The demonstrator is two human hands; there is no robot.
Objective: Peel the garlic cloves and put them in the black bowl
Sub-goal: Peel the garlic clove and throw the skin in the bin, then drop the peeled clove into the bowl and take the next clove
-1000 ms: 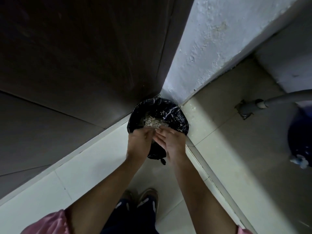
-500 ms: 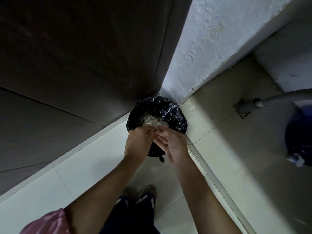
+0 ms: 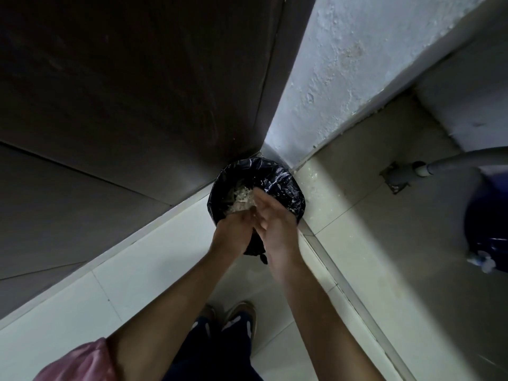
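Garlic skins: pale papery shreds, loose heap inside black-lined bin on floor, near edge of heap covered by both hands. No whole clove discernible in the pile.

Over near rim, left hand back-up, knuckles toward camera, fingers curled under and out of sight; can't tell whether pinching anything. Beside and touching it, right hand, motion-blurred, fingers straight and pressed together, tips out over bin mouth. Palms turned away, so anything between them unreadable. Near rim of bin hidden behind wrists; knotted tail of liner hanging below them.

Around, near to far: pink sleeve cut off at bottom edge, dark trousers, two shoes on pale floor tiles under forearms. Bin tucked into junction of dark wood panel and rough white wall. Grey pipe into floor fitting off to right, well apart from bin; blue container beside it, cropped by frame edge.
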